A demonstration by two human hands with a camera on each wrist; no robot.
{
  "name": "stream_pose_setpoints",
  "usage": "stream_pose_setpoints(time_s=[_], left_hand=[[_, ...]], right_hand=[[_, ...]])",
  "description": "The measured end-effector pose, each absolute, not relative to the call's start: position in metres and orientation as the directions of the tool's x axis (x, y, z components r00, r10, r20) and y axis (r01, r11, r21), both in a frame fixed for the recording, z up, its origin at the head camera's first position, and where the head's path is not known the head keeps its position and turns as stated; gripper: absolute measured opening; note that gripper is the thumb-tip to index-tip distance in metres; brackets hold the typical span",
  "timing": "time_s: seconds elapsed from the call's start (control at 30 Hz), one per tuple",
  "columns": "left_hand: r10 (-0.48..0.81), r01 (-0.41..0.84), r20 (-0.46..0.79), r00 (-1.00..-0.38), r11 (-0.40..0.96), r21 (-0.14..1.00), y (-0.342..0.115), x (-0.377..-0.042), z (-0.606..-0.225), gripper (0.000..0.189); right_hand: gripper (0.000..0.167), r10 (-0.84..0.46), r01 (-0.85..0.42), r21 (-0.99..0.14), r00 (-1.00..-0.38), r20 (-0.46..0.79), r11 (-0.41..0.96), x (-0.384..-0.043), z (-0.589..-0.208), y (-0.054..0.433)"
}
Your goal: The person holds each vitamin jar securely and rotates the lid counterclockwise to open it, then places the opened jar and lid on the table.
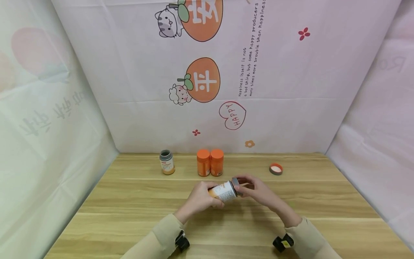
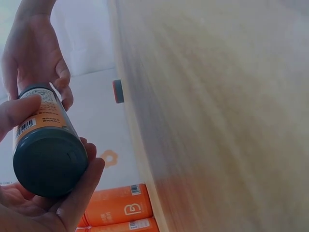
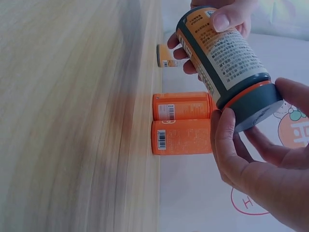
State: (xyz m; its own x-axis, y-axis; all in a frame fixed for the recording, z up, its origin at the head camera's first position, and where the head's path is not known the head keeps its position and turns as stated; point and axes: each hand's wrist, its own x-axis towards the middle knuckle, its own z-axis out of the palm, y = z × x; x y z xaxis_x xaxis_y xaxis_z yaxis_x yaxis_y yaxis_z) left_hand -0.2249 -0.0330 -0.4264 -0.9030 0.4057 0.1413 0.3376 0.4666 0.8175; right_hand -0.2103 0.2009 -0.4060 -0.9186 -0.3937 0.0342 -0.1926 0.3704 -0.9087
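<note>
My left hand grips a dark grey supplement bottle with a white and orange label, held tilted above the table. Its base faces the left wrist camera. With fingertips and thumb, my right hand pinches the grey screw cap at the bottle's mouth. An orange ring shows between cap and bottle in the right wrist view; whether the threads are engaged I cannot tell.
An uncapped bottle of similar look stands at the back left. Two orange bottles, a left one and a right one, stand side by side behind my hands. A loose cap lies inside-up at the back right of the wooden table.
</note>
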Motion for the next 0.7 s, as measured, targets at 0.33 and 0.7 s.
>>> stream_pose_setpoints(time_s=[0.33, 0.7], left_hand=[[0.409, 0.314, 0.115, -0.905, 0.460, 0.830, -0.0346, -0.2245, -0.4277, 0.048], [0.419, 0.297, 0.097, -0.903, 0.444, 0.845, -0.0343, -0.2254, -0.4316, 0.049]], right_hand=[[0.046, -0.466, -0.257, -0.912, -0.881, 0.084, 0.321, -0.2158, -0.4091, 0.2039], [0.046, -0.515, -0.325, -0.891, -0.848, 0.126, 0.317, -0.2188, -0.4078, 0.2055]])
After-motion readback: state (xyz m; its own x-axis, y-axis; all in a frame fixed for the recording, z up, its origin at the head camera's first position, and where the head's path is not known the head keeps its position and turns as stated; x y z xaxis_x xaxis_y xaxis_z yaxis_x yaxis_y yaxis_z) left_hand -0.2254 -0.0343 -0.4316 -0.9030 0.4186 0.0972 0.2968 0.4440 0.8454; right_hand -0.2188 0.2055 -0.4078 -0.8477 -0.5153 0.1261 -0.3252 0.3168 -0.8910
